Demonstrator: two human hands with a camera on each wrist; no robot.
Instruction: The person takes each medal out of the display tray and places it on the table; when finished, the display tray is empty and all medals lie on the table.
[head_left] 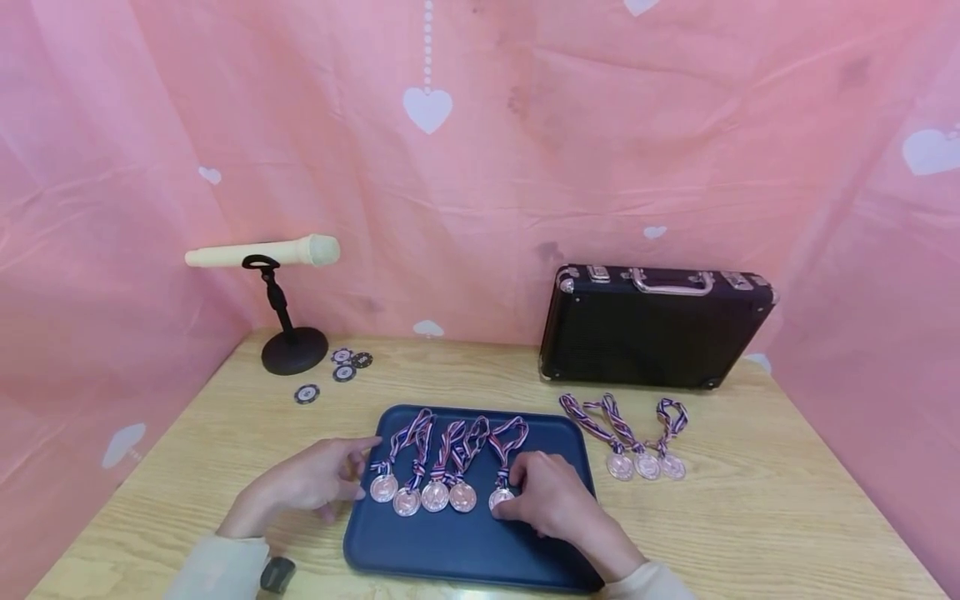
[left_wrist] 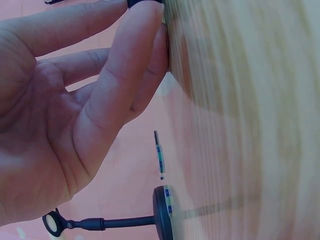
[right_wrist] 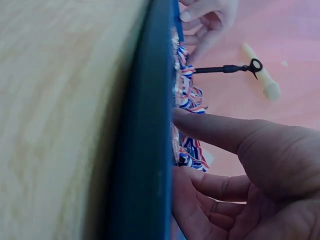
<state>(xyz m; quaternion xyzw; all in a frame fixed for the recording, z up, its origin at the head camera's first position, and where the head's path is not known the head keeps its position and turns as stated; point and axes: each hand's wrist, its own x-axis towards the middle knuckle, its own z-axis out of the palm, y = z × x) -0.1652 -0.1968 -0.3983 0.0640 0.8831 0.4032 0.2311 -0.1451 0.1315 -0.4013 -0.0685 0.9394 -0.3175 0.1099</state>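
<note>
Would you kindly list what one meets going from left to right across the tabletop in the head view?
Microphone stand → poker chips → left hand → row of four medals on the blue tray → right hand on a fifth medal → three medals on the bare table.

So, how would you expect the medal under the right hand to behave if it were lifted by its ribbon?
The medal would probably dangle and swing, since its striped ribbon lies limp and looped. The disc looks metallic, so likely dense.

Staged recording booth, pink heart-print backdrop [head_left: 525, 150], wooden table [head_left: 750, 517], microphone on stand [head_left: 262, 254]
</note>
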